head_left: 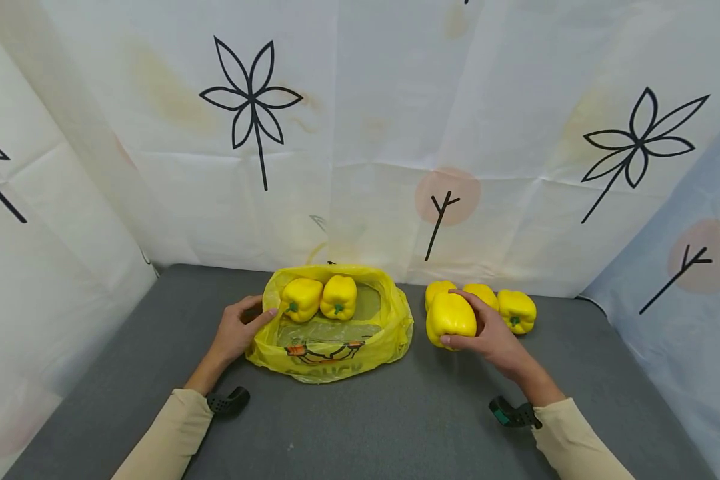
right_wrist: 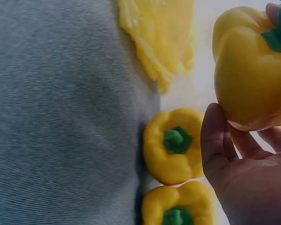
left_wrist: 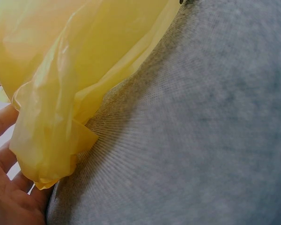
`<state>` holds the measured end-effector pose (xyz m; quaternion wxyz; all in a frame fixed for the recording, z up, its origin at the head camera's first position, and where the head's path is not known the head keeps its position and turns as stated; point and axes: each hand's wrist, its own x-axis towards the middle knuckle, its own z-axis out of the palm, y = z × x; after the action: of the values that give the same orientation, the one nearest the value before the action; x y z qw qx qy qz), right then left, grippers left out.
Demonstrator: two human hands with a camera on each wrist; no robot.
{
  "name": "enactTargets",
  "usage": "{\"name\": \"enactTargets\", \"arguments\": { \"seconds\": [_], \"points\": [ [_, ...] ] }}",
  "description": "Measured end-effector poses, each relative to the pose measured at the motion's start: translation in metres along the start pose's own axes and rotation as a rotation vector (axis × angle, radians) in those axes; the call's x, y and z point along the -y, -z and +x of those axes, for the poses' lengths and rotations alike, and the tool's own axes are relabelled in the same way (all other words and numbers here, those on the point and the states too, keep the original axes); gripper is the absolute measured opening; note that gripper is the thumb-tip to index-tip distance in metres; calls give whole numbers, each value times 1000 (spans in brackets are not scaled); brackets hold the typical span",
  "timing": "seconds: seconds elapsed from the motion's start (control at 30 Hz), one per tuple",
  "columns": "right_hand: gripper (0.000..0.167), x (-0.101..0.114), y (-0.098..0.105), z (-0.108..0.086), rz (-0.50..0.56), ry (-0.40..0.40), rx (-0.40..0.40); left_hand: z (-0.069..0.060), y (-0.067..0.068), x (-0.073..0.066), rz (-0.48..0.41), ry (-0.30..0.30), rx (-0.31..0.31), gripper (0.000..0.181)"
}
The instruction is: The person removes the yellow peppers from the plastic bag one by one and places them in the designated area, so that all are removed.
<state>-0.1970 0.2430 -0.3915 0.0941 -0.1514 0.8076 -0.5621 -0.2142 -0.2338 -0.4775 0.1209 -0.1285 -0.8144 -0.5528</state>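
In the head view a yellow plastic bag lies with its mouth wide open on the grey table. Two yellow bell peppers sit inside it, toward the back left. My left hand holds the bag's left rim, the thumb over the edge and the fingers outside. My right hand grips another yellow bell pepper, raised to the right of the bag. The right wrist view shows this held pepper, its green stem partly covered by a fingertip.
Behind the right hand, three more yellow bell peppers stand in a row near the table's back edge, partly hidden. A white patterned cloth hangs behind the grey table and along both sides.
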Motion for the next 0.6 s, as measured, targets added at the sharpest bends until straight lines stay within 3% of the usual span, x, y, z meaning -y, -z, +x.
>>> {"name": "enactTargets", "arguments": {
  "seconds": [0.33, 0.6],
  "points": [
    [84, -13, -2, -3, -20, -25, 22, 0, 0, 0, -16, -18, 4, 36],
    [86, -18, -2, -4, -47, -43, 29, 0, -1, -2, 19, 14, 0, 36]
  ]
}}
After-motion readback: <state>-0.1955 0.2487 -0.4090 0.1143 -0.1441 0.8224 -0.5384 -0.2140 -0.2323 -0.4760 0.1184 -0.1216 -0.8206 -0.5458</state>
